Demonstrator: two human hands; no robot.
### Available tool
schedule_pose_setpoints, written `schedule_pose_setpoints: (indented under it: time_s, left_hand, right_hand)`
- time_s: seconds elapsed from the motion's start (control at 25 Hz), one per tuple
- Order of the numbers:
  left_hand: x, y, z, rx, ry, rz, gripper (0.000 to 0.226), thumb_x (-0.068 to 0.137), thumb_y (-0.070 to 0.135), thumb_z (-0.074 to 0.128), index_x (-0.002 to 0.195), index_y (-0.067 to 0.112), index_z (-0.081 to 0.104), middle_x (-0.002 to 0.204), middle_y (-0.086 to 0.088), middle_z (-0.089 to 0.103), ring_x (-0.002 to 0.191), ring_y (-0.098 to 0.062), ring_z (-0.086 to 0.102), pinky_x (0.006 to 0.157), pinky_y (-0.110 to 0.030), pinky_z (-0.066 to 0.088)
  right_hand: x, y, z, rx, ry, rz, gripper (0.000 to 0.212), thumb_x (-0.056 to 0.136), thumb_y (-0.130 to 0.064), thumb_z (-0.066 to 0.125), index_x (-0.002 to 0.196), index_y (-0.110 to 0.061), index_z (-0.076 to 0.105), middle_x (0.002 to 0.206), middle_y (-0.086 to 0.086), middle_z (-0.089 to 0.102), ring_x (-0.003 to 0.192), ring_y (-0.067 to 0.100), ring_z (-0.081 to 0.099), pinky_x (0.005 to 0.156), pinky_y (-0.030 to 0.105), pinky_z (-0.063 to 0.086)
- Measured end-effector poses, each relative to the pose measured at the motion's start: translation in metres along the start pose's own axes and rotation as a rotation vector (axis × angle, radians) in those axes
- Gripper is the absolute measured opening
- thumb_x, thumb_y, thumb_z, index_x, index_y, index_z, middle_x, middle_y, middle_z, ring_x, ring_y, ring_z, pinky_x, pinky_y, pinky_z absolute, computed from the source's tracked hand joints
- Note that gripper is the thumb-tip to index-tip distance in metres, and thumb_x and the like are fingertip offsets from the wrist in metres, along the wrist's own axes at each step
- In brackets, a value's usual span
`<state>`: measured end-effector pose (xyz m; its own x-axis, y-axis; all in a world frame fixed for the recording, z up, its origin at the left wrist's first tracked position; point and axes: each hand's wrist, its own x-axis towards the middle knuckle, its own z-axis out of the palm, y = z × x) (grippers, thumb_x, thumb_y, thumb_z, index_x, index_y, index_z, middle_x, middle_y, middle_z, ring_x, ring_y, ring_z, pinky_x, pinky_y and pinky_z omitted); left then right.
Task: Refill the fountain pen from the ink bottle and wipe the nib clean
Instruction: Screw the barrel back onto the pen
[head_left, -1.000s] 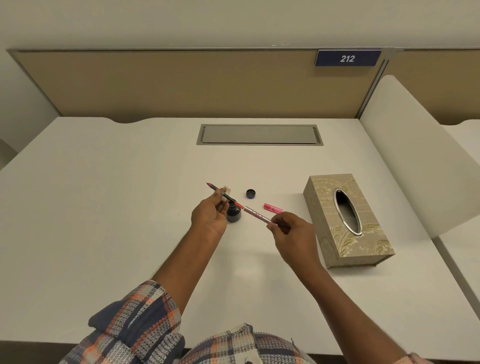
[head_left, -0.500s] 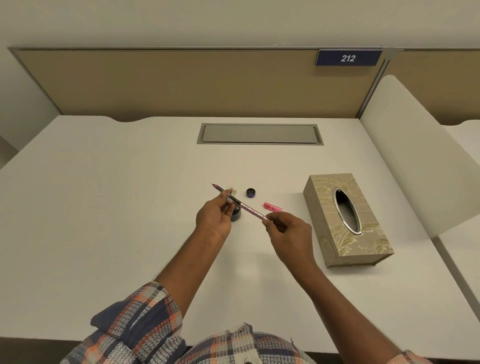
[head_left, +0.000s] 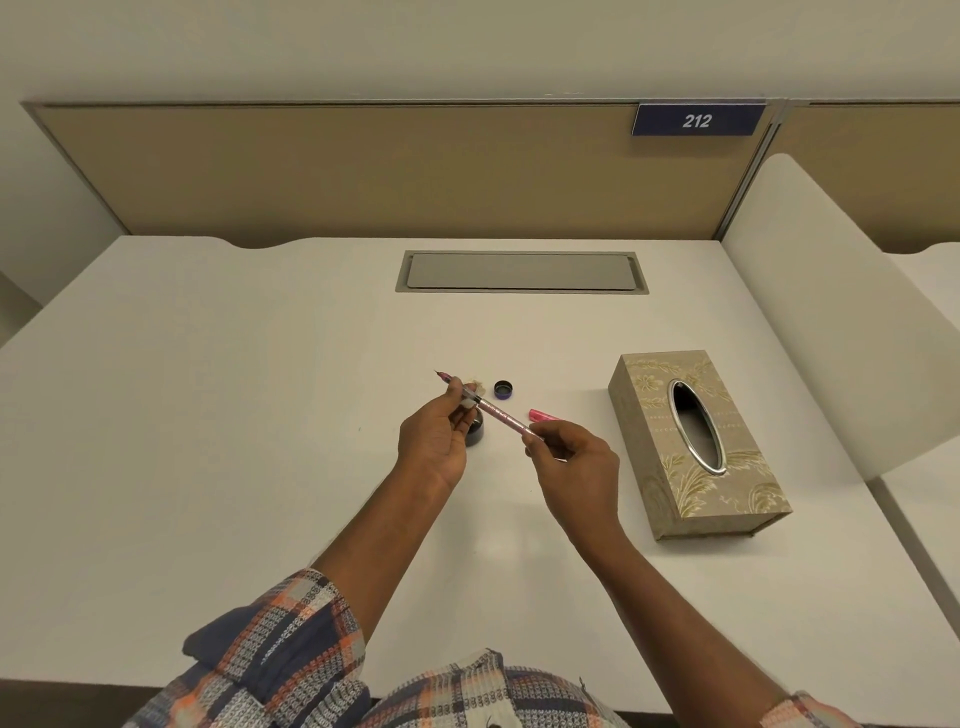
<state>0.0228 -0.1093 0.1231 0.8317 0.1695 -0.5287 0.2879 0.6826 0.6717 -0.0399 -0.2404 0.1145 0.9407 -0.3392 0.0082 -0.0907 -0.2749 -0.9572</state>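
I hold the pen (head_left: 498, 413) in both hands, raised above the surface (head_left: 234, 415). It slants from the nib (head_left: 439, 374) at ten o'clock to the tail at four o'clock. The fingers of my left hand (head_left: 434, 441) are curled round the front part, just behind the nib, with what looks like a scrap of tissue (head_left: 475, 388) held there. The fingers of my right hand (head_left: 576, 462) are pinched together on the tail end.

The ink bottle (head_left: 475, 434) stands open right by my left palm and is half hidden by it. I cannot tell whether they touch. Its lid (head_left: 504, 389) lies apart at one o'clock from the bottle, and the pink pen cap (head_left: 542, 415) lies at three o'clock. The tissue box (head_left: 696, 447) sits well off at three o'clock.

The open bottle worries me most: if my left wrist drops or swings, it could tip the bottle and flood the surface. Turning the tail too hard might also push ink out through the nib and drip it. The scrap is small, so a wet nib could stain my fingers, or its point could snag in the fibres.
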Motion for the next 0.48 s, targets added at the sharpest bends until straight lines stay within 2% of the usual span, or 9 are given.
schedule_pose_setpoints:
  time_s: [0.24,0.36,0.48]
  left_hand:
    - [0.0024,-0.0036,0.0016,0.058,0.010,0.014,0.011,0.086,0.011,0.063,0.083,0.001,0.068,0.097,-0.013,0.068,0.095,-0.024,0.061,0.076,-0.025,0.052]
    - [0.0042,-0.0053,0.0014,0.069,-0.004,0.021,0.012,0.086,0.011,0.062,0.088,0.001,0.069,0.104,-0.015,0.068,0.097,-0.022,0.062,0.082,-0.027,0.051]
    - [0.0046,-0.0068,0.0022,0.064,-0.011,0.026,0.014,0.087,0.012,0.062,0.091,0.000,0.068,0.102,-0.013,0.068,0.096,-0.021,0.062,0.081,-0.025,0.051]
  right_hand:
    - [0.0033,0.0073,0.0051,0.071,0.013,0.046,0.011,0.082,-0.009,0.072,0.092,-0.012,0.069,0.095,-0.005,0.074,0.075,0.010,0.071,0.079,0.034,0.060]
    - [0.0036,0.0058,0.0063,0.124,-0.016,0.082,0.002,0.087,-0.014,0.068,0.089,-0.015,0.068,0.086,0.000,0.075,0.069,0.011,0.071,0.079,0.040,0.060]
    - [0.0027,0.0011,0.0084,0.178,-0.056,0.154,0.015,0.094,-0.025,0.059,0.083,-0.023,0.068,0.070,0.002,0.073,0.062,0.012,0.067,0.074,0.039,0.058]
